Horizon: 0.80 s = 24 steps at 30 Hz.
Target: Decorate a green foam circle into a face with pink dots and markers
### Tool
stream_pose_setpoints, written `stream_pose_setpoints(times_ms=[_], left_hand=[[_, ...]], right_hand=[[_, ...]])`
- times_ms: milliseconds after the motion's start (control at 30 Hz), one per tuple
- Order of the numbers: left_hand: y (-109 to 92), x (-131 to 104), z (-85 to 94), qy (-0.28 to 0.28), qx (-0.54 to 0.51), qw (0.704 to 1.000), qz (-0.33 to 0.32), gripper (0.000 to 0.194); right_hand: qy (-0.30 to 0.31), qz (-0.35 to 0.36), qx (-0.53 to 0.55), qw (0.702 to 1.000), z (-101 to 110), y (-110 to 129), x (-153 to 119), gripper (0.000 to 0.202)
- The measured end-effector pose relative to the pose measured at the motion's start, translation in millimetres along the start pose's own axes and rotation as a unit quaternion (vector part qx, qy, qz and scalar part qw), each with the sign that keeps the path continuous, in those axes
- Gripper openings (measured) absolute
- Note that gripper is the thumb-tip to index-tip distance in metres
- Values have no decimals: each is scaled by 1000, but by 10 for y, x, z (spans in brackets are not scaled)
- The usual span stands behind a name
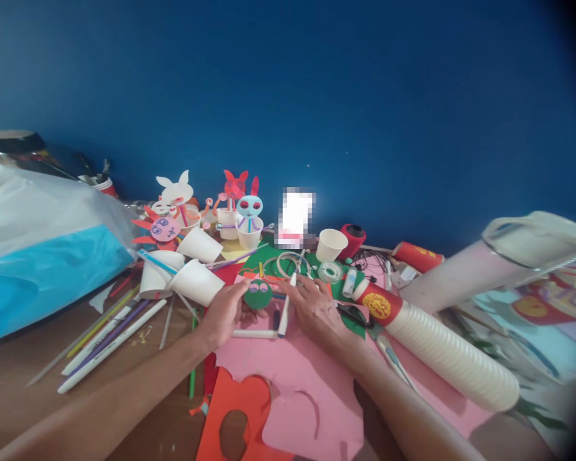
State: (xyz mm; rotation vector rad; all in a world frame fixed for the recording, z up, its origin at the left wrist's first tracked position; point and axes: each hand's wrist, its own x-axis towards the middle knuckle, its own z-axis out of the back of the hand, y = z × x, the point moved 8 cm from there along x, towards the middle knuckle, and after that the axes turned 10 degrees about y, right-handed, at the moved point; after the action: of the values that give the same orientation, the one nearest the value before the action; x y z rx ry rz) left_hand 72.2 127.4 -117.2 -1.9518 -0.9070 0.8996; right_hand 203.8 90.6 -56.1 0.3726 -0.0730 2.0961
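Note:
Between the thumb and fingers of my left hand (228,314) is a round green paper face (258,294) with pink and purple eyes. My right hand (321,314) is closed around a white marker (288,306), which stands tilted over the pink paper. The right fingertips reach close to the face's right edge; whether they touch it I cannot tell. Below the hands, a second white marker (254,333) lies across the pink paper sheet (312,397). A dark pen cap (276,319) shows beside the held marker.
Paper animal puppets in cups (249,224) stand at the back, near tipped white cups (199,282). Markers and sticks (110,349) lie left. Tape (329,272), scissors (352,314) and a long cup stack (451,352) are right. An orange cut sheet (230,397) lies in front.

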Motion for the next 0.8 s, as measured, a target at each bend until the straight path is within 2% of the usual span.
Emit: stream_pose_setpoints(times_ms=[267, 433, 533, 633, 700, 800], left_hand=[[-25, -13, -25, 2, 47, 999, 6, 42], [-41, -9, -28, 2, 41, 999, -11, 39], [-40, -12, -25, 0, 35, 999, -17, 35], [-25, -18, -50, 14, 24, 1000, -8, 35], [-38, -25, -40, 8, 11, 1000, -10, 34], [-68, -41, -51, 12, 3, 1000, -9, 32]], right_hand=[[45, 39, -11, 998, 129, -127, -10, 41], [24, 8, -12, 1000, 259, -94, 20, 36], [15, 1, 2, 1000, 295, 44, 48, 18], [46, 40, 24, 998, 184, 276, 68, 12], [29, 19, 23, 999, 136, 330, 74, 18], [46, 47, 25, 998, 8, 454, 72, 29]])
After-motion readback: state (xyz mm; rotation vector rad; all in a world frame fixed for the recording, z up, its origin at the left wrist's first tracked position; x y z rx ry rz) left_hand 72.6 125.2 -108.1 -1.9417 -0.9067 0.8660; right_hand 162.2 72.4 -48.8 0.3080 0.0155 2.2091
